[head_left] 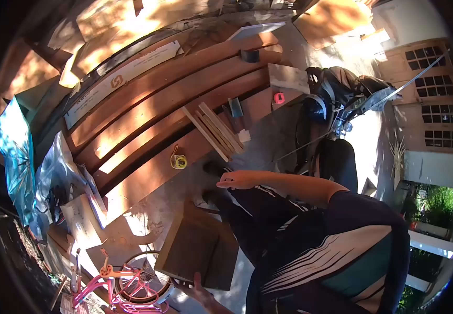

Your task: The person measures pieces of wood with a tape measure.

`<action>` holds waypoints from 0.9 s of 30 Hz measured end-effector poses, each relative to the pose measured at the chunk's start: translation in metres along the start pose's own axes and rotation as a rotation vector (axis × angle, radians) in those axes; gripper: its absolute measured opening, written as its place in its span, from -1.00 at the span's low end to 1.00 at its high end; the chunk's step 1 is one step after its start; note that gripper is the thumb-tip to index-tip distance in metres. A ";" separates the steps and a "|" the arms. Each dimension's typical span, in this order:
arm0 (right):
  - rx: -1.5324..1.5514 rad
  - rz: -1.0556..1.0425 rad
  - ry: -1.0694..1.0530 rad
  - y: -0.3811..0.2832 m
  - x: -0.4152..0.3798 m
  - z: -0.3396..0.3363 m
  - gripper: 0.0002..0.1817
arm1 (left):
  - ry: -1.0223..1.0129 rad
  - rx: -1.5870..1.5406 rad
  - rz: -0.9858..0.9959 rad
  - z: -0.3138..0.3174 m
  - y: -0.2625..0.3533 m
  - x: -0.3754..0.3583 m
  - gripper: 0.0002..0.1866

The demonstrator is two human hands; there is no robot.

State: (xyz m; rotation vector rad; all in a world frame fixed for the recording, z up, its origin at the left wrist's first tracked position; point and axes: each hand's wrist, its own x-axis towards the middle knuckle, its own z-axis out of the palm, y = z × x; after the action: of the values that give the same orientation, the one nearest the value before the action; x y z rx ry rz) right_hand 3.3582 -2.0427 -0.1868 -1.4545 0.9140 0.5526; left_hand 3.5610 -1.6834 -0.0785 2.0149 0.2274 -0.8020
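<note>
My left hand [197, 293] grips the lower edge of a brown box [197, 251], its thumb up along the side and its fingers under the rim. The box has flat, dark brown faces and is tilted beside my legs. My right hand [234, 180] is held out over my legs with its fingers curled together; I cannot tell whether anything is in them. Beyond it lie several thin wooden strips [213, 133] at the edge of the reddish-brown boards [148, 183]. A yellow tape measure [179, 161] sits on the nearest board.
A pink bicycle [116, 285] stands next to the box. Across the boards are a red tape measure [278, 98] and a dark green piece [235, 107]. A motorcycle [336, 104] is parked to one side. Blue plastic sheeting [14, 157] hangs at the far left.
</note>
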 end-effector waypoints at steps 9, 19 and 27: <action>0.436 0.214 0.854 0.330 -0.014 -0.130 -0.39 | 0.039 1.382 0.821 0.077 0.041 -0.052 0.36; 1.326 0.426 1.492 0.519 0.029 -0.382 -0.22 | 0.128 1.431 0.916 0.256 0.039 -0.089 0.37; 1.496 0.404 1.951 0.532 0.054 -0.431 -0.15 | 0.236 1.350 0.846 0.305 0.030 -0.122 0.37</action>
State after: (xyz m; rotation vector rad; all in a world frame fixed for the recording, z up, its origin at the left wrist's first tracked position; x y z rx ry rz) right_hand 2.8810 -2.4289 -0.4952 0.0918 2.2631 -1.4433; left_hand 3.3439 -1.9311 -0.0910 2.9974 -1.2907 -0.0660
